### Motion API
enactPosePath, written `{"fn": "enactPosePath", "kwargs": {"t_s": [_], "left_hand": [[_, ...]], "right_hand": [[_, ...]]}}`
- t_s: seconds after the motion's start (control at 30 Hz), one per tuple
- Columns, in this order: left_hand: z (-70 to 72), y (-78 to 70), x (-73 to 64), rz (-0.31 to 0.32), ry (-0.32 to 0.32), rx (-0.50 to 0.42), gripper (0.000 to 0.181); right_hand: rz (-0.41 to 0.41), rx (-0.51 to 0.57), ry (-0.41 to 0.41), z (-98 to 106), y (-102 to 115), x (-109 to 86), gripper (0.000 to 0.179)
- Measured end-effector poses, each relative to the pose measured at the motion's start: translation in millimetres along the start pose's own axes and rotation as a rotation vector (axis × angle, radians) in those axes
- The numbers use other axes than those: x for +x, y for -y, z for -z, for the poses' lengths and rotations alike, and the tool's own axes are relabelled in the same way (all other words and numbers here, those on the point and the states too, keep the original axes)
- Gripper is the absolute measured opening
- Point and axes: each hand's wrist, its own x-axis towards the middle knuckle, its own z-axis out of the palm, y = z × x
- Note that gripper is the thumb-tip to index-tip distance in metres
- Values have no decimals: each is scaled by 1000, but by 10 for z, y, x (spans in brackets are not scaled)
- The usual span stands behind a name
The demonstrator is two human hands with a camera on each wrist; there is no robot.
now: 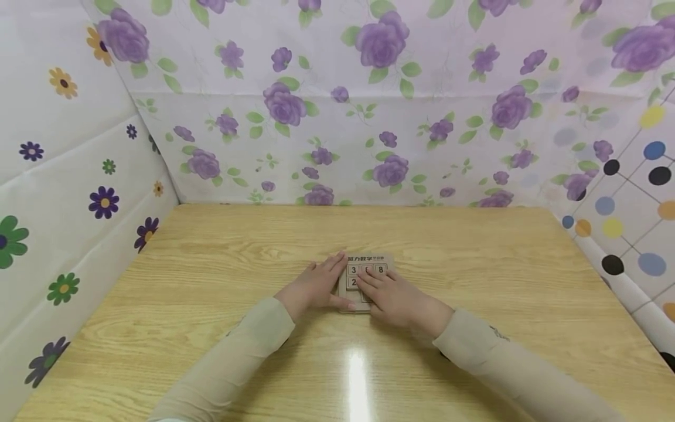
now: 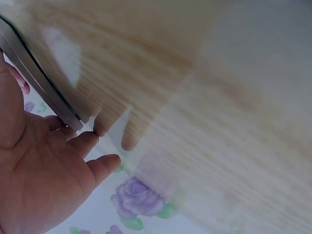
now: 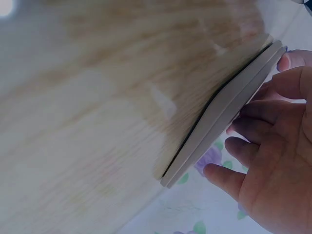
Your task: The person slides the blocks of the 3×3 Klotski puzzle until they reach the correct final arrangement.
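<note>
A flat, beige number slide puzzle (image 1: 353,276) lies on the table, with dark printed characters along its far edge. Tiles marked 3, 8 and 2 show; other tiles are covered by fingers. My left hand (image 1: 315,286) holds the puzzle's left side, fingers along that edge and thumb at the near left corner. Extended fingers of my right hand (image 1: 398,300) rest on the tiles from the right, hiding the lower right part. Both wrist views show the puzzle's thin side edge-on, with the left hand (image 2: 53,165) and right hand (image 3: 278,151) beside it.
The wood-grain table (image 1: 221,264) is glossy, with a bright reflection near its front. A purple-rose cloth (image 1: 337,140) hangs behind it. A flower-patterned sheet (image 1: 63,193) borders the left, and a dotted sheet (image 1: 627,234) the right.
</note>
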Motion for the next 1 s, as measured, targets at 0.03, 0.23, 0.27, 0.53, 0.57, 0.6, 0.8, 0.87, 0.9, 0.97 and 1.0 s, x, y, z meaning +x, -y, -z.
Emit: {"fn": "enactPosePath", "kwargs": {"t_s": [0.03, 0.23, 0.27, 0.53, 0.57, 0.6, 0.8, 0.87, 0.9, 0.97, 1.0], "left_hand": [[-3, 0, -1, 1, 1, -4, 109], [2, 10, -2, 1, -1, -22, 109], [3, 12, 0, 0, 0, -18, 109], [-3, 21, 15, -14, -13, -10, 109], [-1, 22, 19, -12, -12, -9, 110], [-3, 26, 22, -11, -14, -7, 110], [1, 28, 22, -6, -10, -8, 109], [4, 23, 19, -5, -7, -11, 109], [4, 20, 18, -5, -6, -12, 109], [-2, 20, 21, -3, -4, -15, 109], [-4, 20, 23, -1, -2, -16, 110]], "right_hand": [[-1, 1, 1, -9, -9, -15, 54], [-2, -7, -3, -24, -70, -125, 55], [6, -11, -9, -23, -76, -147, 55], [49, -35, -27, -40, -85, -318, 52], [51, -36, -29, -38, -82, -331, 52], [55, -37, -32, -37, -78, -341, 53], [67, -43, -49, -48, -60, -349, 53], [67, -42, -49, -57, -50, -340, 53], [66, -42, -47, -60, -44, -335, 54], [72, -44, -48, -72, -31, -320, 53], [71, -41, -47, -72, -21, -313, 54]]}}
